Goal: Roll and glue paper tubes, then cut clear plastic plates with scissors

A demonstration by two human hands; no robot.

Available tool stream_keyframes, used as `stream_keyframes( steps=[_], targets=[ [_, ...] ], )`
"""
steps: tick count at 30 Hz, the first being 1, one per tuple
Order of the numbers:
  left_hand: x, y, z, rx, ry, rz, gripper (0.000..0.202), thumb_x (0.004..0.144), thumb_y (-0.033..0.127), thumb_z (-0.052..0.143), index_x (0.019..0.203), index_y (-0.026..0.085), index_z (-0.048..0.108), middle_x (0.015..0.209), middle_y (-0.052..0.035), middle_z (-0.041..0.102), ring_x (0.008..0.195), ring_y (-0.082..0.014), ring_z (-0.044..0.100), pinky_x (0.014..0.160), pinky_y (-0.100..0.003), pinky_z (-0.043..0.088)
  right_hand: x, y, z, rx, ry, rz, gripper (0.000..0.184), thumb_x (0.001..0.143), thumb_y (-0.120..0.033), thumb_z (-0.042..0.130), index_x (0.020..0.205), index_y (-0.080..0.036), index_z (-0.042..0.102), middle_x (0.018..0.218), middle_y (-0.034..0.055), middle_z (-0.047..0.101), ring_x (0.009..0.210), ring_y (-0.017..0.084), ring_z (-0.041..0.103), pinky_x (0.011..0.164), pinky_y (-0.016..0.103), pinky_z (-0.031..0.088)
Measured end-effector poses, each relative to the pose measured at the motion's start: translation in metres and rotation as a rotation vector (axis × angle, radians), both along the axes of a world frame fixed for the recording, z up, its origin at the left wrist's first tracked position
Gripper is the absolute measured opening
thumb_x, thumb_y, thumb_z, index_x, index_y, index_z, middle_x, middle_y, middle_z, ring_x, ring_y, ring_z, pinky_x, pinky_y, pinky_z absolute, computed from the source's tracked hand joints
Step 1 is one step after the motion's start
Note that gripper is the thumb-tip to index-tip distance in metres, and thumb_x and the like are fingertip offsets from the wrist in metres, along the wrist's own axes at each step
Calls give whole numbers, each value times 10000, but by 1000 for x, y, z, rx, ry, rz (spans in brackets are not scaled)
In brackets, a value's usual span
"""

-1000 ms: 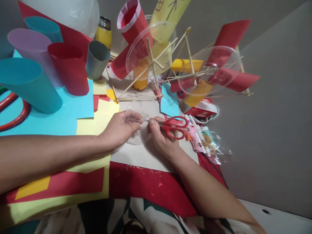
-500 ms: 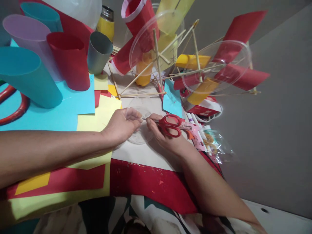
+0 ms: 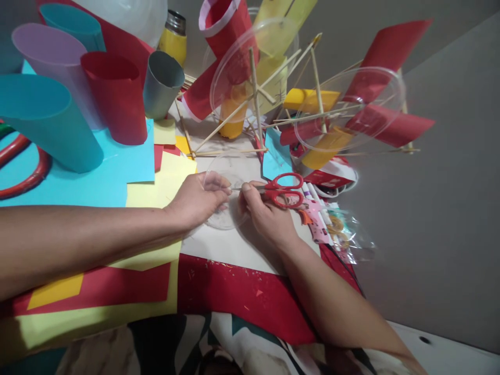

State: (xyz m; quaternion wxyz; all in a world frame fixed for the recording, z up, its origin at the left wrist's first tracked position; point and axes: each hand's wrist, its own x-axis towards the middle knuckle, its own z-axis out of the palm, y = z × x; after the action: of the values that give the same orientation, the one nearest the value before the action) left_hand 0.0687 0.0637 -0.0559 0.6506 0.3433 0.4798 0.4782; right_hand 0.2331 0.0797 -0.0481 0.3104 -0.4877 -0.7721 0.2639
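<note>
My left hand (image 3: 200, 202) pinches the edge of a round, clear plastic lid (image 3: 224, 223), standing tilted over the white paper. Closed around the blades of red-handled scissors (image 3: 273, 188) is my right hand (image 3: 269, 219). The scissors lie nearly level, loops pointing right, with the narrow tip against or very near the lid by my left fingertips. Whether the tip goes through the plastic cannot be made out. Both hands hover low over a white sheet (image 3: 250, 259).
Paper tubes in blue, purple, red and grey (image 3: 162, 86) stand at left. Behind my hands is a stick frame (image 3: 255, 99) carrying clear discs and red and yellow rolls. Markers (image 3: 318, 200) and a plastic bag (image 3: 349, 239) lie right; layered coloured paper (image 3: 128, 284) lies front left.
The scissors have turned to lie more level, and their handles have shifted right and slightly up. My right thumb has moved along the blades. The left hand keeps its pinch on the lid.
</note>
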Motion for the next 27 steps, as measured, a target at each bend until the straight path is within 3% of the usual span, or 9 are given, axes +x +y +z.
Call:
stream_keyframes(
  steps=[4,10,23,27],
  targets=[
    [0,1,2,-14,-40,5,190,776,-67,637,779,123,641,779,-22,684,724,-109,634,643,-220,553,1,0,-3,-27,59,-28,443,979,-333,480,550,-221,483,548,-21,499,520,111,485,552,274,417],
    [-1,1,6,-57,-97,11,230,770,-65,647,882,135,667,829,-35,710,755,-127,649,636,-233,550,0,-3,-8,-33,119,-80,307,960,-349,504,704,-210,600,567,-32,554,514,110,501,528,267,402],
    [-2,1,9,-86,-122,13,259,769,-55,659,950,128,693,913,-52,731,792,-125,661,640,-218,560,0,-7,-6,43,115,-82,266,959,-313,514,737,-207,615,588,-28,583,503,103,511,509,253,425],
    [-2,2,7,-84,-125,15,272,762,-62,650,951,129,694,905,-47,725,775,-124,665,626,-217,560,3,-7,-9,37,165,-121,288,976,-375,534,762,-205,627,596,-23,595,536,113,554,552,265,465]
  ],
)
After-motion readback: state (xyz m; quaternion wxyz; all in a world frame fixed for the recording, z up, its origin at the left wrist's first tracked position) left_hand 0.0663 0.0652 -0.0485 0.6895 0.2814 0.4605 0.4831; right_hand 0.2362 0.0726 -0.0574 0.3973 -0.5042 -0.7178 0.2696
